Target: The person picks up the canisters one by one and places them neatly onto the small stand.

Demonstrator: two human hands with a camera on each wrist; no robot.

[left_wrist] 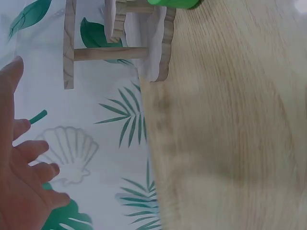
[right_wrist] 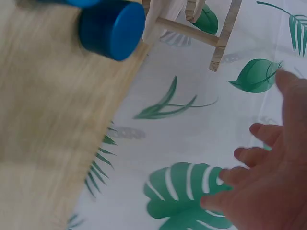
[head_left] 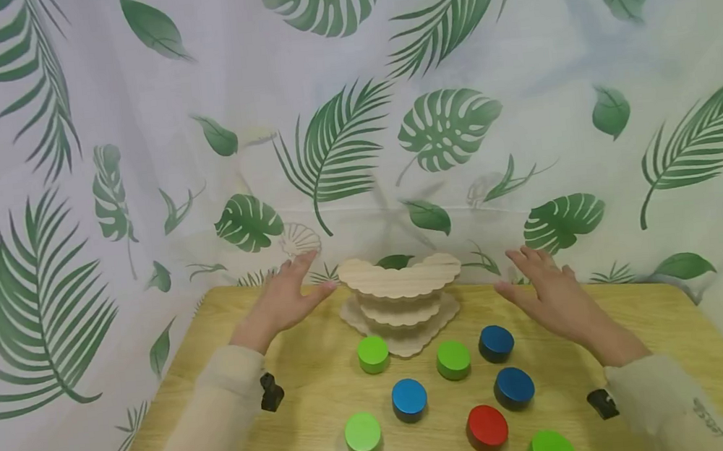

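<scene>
At the far middle of the wooden surface (head_left: 645, 314) stands a tiered wooden stand (head_left: 401, 298) with scalloped shelves, three levels seen in the head view. Left hand (head_left: 285, 298) hovers just left of the stand, fingers straight and spread, thumb tip near the top shelf edge; whether it touches cannot be told. Right hand (head_left: 547, 293) hovers to the right of the stand, apart from it, fingers spread and holding nothing. Near side of the stand: round discs lie scattered. A green disc (head_left: 373, 353) and a second green disc (head_left: 453, 359) sit just before the lowest shelf; a dark blue disc (head_left: 495, 342) lies close under the right hand. Nearer still lie a light blue disc (head_left: 409, 398), another dark blue disc (head_left: 514, 387), a red disc (head_left: 487, 427) and a green disc at near left (head_left: 363, 434). Leaf-print cloth (head_left: 134, 167) hangs behind and drapes both sides.
</scene>
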